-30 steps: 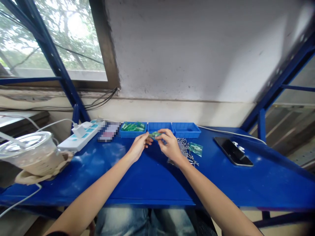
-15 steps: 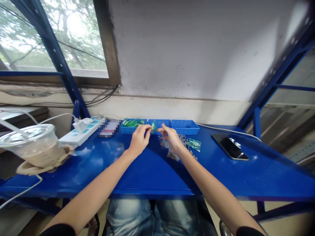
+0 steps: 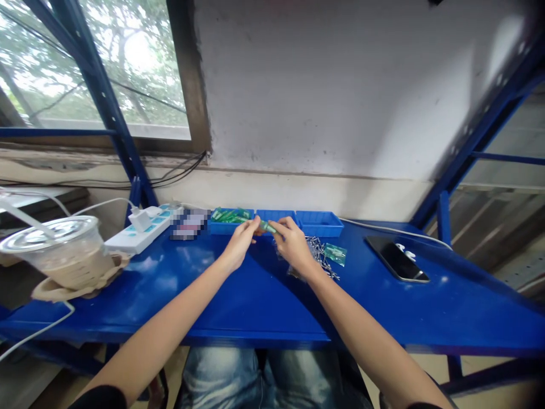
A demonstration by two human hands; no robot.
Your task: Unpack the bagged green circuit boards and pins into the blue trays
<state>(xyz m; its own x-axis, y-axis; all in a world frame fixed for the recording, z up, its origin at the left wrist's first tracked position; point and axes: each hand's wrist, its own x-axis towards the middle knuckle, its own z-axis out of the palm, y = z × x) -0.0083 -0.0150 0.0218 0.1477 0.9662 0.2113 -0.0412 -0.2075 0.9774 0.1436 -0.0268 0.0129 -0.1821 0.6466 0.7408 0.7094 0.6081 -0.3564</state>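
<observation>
A small green packet (image 3: 267, 226) is held between my two hands, in front of the middle blue bin (image 3: 276, 216). My left hand (image 3: 243, 241) pinches its left end, and the fingers of my right hand (image 3: 292, 241) are closed on its right side. Several green packets (image 3: 230, 216) lie in the left blue bin (image 3: 225, 228). Beside my right hand is a pile of metal screw-like pieces (image 3: 321, 255), partly hidden by that hand. Another green packet (image 3: 336, 254) lies flat on the table just right of the pile.
The right blue bin (image 3: 320, 224) stands at the back of the blue table (image 3: 255, 307). A phone (image 3: 395, 258) with white earbuds (image 3: 405, 252) lies at the right. Leftward are a power strip (image 3: 140, 234), a blurred item (image 3: 190, 224) and a plastic drink cup (image 3: 63, 250).
My right hand has closed on the green packet, where its fingers were apart before. Both hands are now together at the packet, and the view has shifted slightly.
</observation>
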